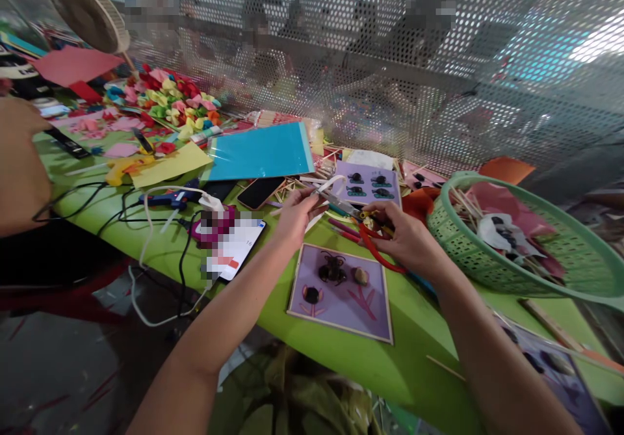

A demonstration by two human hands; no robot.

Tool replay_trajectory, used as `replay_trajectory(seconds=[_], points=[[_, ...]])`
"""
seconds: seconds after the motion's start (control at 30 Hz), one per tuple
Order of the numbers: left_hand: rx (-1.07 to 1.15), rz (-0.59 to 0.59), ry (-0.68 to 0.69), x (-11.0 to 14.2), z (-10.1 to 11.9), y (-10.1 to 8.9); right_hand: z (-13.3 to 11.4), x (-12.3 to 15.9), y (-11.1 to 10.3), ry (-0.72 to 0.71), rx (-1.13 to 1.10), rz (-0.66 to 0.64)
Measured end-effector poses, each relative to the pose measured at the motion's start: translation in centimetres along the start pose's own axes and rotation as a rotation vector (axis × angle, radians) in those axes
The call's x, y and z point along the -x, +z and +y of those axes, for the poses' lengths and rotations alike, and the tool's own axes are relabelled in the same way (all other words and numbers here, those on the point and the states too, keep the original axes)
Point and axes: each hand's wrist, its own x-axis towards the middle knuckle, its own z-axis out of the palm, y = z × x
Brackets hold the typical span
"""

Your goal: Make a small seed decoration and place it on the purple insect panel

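My left hand (296, 212) is closed in a pinch on a thin white strip (336, 180) that curls up above the fingers. In my right hand (402, 230) is a pair of scissors (377, 251) with red handles, its silver blades pointing left toward the fingers of my left hand. Whether the blades touch the strip is too small to tell. Just below both hands lies a purple framed picture (341, 321) bearing dark shapes, a stone and pink twig-like pieces. Behind the hands, another purple card (368, 184) carries several black shapes.
A green basket (526, 285) with sticks and paper stands at the right. To the left are a phone (238, 250), a purple power adapter (214, 225), a blue glue gun (173, 199) and loose cables. Blue sheets (263, 152) lie behind. A perforated metal screen (365, 64) bounds the table.
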Motion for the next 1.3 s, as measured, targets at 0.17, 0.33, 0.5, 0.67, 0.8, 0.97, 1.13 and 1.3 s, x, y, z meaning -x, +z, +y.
replay_trajectory(seconds=[0.17, 0.33, 0.5, 0.67, 0.8, 0.97, 1.13, 1.3], points=[[0.021, 0.031, -0.009, 0.0, 0.0, 0.2, 0.3, 0.1, 1.3, -0.034, 0.126, 0.071], [0.041, 0.03, -0.018, -0.2, -0.1, 0.1, 0.6, 0.2, 2.0, -0.065, 0.257, 0.121], [0.05, 0.03, 0.002, -0.3, -0.4, 0.0, 0.7, 0.3, 2.0, -0.084, 0.251, 0.13], [0.032, 0.023, -0.003, -0.3, -0.5, -0.1, 1.0, 0.3, 1.8, -0.036, 0.222, 0.125], [0.026, 0.034, -0.016, -0.4, -0.4, 0.0, 1.1, 0.1, 1.8, 0.005, 0.143, 0.098], [0.017, 0.056, -0.018, -0.5, -0.3, 0.0, 0.5, -0.2, 1.6, 0.039, 0.037, 0.094], [0.006, 0.071, 0.0, -0.7, -0.3, -0.2, 0.5, -0.3, 0.7, 0.036, -0.032, -0.004], [-0.006, 0.092, 0.034, -0.7, -0.5, -0.3, 1.5, -0.4, -0.2, 0.029, 0.009, -0.121]])
